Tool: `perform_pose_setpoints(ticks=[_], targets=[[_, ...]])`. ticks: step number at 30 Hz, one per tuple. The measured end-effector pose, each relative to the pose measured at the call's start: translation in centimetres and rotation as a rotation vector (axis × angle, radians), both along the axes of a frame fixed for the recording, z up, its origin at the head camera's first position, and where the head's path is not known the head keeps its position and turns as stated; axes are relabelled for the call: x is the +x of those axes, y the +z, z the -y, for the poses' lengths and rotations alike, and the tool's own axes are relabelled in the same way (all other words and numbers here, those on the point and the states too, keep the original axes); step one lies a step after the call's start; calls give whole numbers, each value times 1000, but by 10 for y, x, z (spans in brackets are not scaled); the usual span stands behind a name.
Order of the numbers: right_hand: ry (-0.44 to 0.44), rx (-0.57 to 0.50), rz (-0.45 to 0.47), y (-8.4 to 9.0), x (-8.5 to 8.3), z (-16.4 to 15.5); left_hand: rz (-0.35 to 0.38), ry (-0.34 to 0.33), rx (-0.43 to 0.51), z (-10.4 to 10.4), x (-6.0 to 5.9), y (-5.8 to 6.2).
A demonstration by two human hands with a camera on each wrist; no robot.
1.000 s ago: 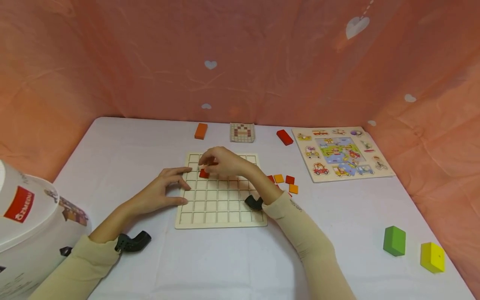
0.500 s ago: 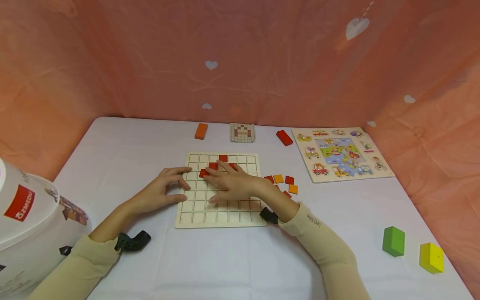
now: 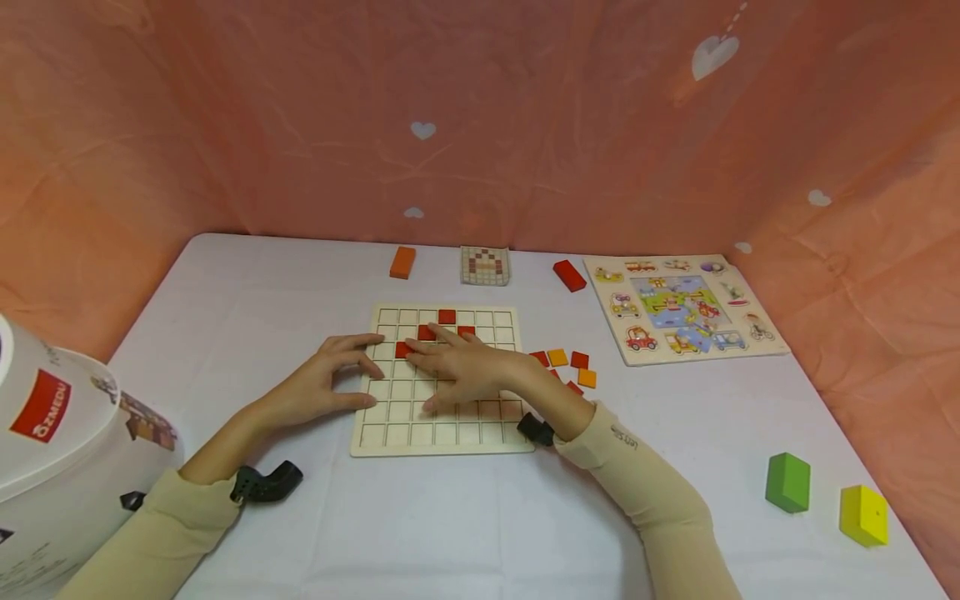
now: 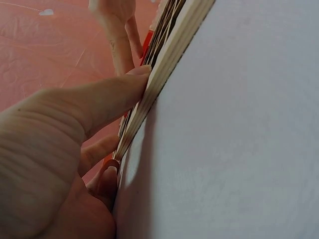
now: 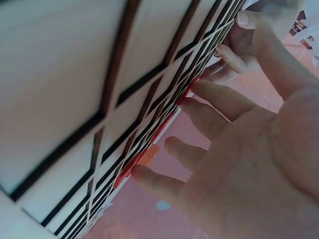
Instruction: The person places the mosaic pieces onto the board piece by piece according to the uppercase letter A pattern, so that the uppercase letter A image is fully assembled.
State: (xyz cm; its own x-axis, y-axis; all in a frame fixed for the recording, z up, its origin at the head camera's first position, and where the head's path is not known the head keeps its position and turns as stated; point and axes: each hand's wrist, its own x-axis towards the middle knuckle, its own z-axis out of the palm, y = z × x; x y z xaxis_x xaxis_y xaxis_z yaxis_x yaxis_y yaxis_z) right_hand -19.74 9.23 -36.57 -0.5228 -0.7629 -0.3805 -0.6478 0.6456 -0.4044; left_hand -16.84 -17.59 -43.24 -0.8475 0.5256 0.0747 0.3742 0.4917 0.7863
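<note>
Nearest the wearer: two cream sleeves, each with a black wrist camera, over the white tabletop [image 3: 465,517]. At the near left edge, a white printed box [image 3: 52,450].

Near right: green block [image 3: 788,482] and yellow block [image 3: 864,515], just beside each other.

Centre: wooden grid board [image 3: 442,433], lying flat. Left hand [image 3: 318,385] rests at the board's left edge, fingers spread and fairly straight, fingertips pressed against the rim; the left wrist view shows the thumb [image 4: 99,99] on the edge. It grips nothing. Right hand [image 3: 465,371] lies flat on the grid, fingers extended and spread, holding nothing; fingertips touch the red tiles [image 3: 426,333]. The tiles sit in the upper rows of the grid, forming a small stepped group, one [image 3: 447,317] in the top row.

Just right of the board: loose red and orange tiles [image 3: 562,360] in a small cluster.

Farther right: picture puzzle with vehicles [image 3: 678,304].

Far edge: orange block [image 3: 402,262], pattern card [image 3: 484,265], red block [image 3: 569,275], well apart. Behind: pink cloth backdrop with white hearts [image 3: 423,130].
</note>
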Motion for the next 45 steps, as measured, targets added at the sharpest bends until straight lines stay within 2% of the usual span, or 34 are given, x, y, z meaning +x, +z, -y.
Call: perform_pose_setpoints(ticks=[3, 6, 11, 16, 19, 22, 26, 35, 45], targets=[[-2, -21, 8, 1, -2, -2, 4, 3, -2, 0, 0, 0], [-34, -133, 57, 2, -8, -16, 7, 3, -4, -1, 0, -1], [-168, -392, 176, 2, -20, -65, 7, 9, 14, -4, -1, -3], [-320, -502, 174, -1, -22, -122, 16, 0, 18, -10, -1, -6], [-374, -517, 175, -5, -21, -144, 17, 5, 15, -10, -1, -5], [-389, -533, 188, -10, -20, -151, 19, 15, 7, -9, -1, -5], [-374, -542, 180, -16, -20, -147, 18, 18, 0, -7, 0, -4], [-371, -457, 80, -19, -18, -138, 17, 19, -4, -4, 0, -3], [-347, -467, 80, -21, -19, -134, 0, 16, -4, 1, -1, -3]])
